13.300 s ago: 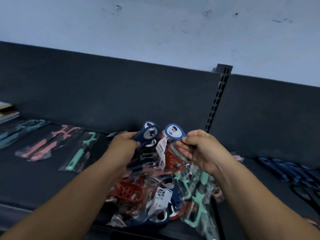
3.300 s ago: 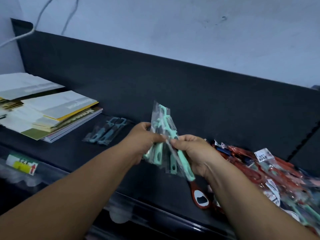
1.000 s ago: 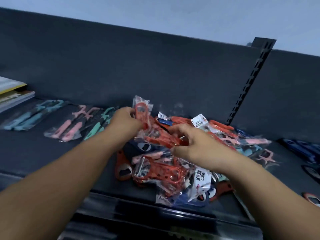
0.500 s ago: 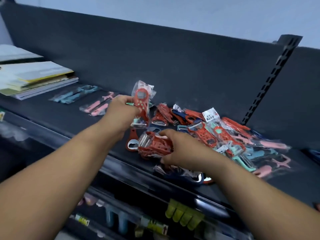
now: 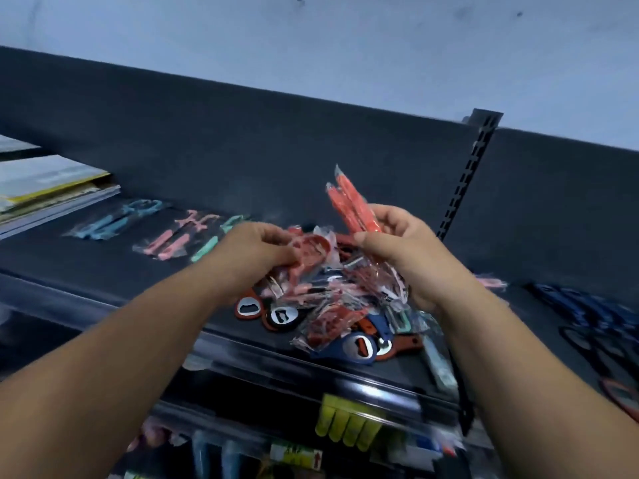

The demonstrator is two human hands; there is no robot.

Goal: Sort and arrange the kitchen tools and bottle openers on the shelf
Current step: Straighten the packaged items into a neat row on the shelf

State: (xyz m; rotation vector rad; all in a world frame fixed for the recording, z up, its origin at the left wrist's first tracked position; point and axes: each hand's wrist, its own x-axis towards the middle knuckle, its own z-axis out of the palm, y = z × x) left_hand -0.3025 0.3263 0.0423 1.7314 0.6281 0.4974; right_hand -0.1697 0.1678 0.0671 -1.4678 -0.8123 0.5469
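Observation:
A mixed pile of bagged red, blue and mint kitchen tools and bottle openers [image 5: 332,305] lies on the dark shelf [image 5: 86,271]. My right hand [image 5: 401,243] grips bagged red tools [image 5: 349,205], lifted above the pile and pointing up towards the back panel. My left hand [image 5: 256,250] holds a bagged red tool [image 5: 307,250] at the pile's left top. Two red bottle openers [image 5: 266,311] and a blue bottle opener [image 5: 356,347] lie at the pile's front edge. The frame is motion blurred.
Sorted bags lie in a row to the left: blue tools [image 5: 117,219], pink tools [image 5: 176,233], mint tools [image 5: 214,240]. Stacked booklets [image 5: 41,188] sit far left. Dark blue openers [image 5: 587,305] lie at the right. A slotted upright [image 5: 470,174] divides the back panel. Lower shelves hold goods.
My right hand has lifted red bagged tools out of the pile, where it rested on a red tool half a second ago. My left hand stays at the pile's left.

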